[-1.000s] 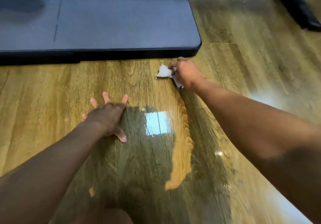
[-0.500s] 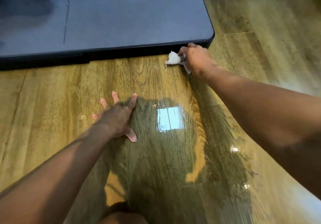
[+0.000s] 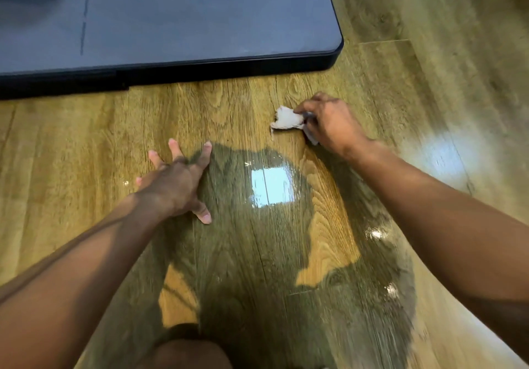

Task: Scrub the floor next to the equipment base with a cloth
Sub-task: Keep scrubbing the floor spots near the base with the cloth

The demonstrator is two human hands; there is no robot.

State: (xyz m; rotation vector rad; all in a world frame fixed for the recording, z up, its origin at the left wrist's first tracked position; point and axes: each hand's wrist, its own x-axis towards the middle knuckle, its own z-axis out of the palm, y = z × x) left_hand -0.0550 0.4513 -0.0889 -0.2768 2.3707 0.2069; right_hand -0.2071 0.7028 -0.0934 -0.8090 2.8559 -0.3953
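The right hand (image 3: 332, 122) bunches the white cloth (image 3: 287, 118) in curled fingers against the wooden floor (image 3: 229, 105) near the equipment base (image 3: 200, 65) to scrub, while the left hand (image 3: 174, 182), fingers spread wide and flat, props the body.

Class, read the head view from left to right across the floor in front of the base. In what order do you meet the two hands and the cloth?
left hand → cloth → right hand
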